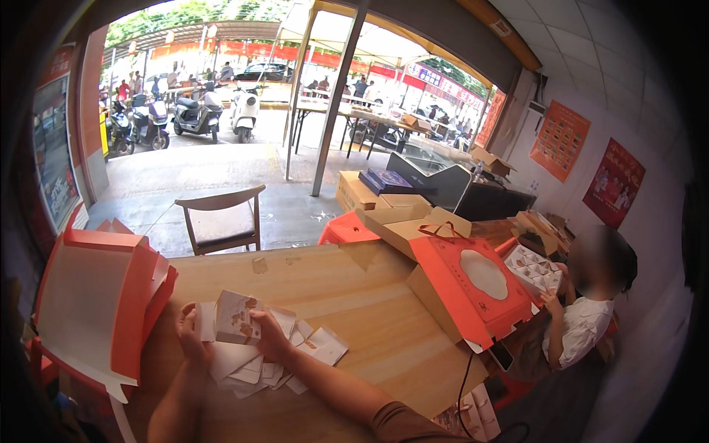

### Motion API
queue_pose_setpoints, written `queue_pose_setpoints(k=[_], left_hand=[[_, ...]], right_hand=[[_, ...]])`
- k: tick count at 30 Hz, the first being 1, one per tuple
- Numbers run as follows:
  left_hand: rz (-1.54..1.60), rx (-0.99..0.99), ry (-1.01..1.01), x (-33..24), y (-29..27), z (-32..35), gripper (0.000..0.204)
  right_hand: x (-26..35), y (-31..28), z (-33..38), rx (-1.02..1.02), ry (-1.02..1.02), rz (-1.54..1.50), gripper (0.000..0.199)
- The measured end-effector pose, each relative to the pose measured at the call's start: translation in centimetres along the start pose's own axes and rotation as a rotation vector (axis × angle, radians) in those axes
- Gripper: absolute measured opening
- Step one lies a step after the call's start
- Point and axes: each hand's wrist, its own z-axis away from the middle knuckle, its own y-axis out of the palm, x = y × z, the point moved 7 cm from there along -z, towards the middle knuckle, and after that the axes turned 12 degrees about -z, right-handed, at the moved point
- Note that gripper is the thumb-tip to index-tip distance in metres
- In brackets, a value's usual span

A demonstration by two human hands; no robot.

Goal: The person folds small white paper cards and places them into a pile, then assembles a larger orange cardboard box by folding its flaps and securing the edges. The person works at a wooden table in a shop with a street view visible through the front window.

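Note:
A small white-and-gold paper box (pixel 235 316) with a brown printed pattern is held up over the wooden table. My right hand (pixel 270 336) grips its right side, thumb on the printed face. At its left, my left hand (pixel 190 334) is closed on a white flap (pixel 206 322) of the same box. Beneath and beside both hands lies a loose heap of flat white box blanks (pixel 325 347), some overlapping and fanned out. My forearms cover part of the heap, and the fingers behind the box are hidden.
To the left stands an open red carton (pixel 92 295). A red gift box (pixel 480 284) with a handle tilts over a brown carton (pixel 436 310) at right. Beyond it, a person (pixel 580 325) handles a white divided tray (pixel 533 269). A chair (pixel 221 218) faces the table's far edge.

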Motion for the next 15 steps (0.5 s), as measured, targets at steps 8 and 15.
queue_pose_setpoints(k=[8,15], left_hand=[[0.119,0.086,-0.107,0.5,1.4,0.6,0.029],[0.146,-0.007,-0.154,2.3,-0.9,-0.2,0.019]], right_hand=[[-0.3,-0.1,-0.2,0.081,-0.104,0.196,0.063],[-1.1,0.4,-0.5,0.216,-0.077,0.464,0.065]])
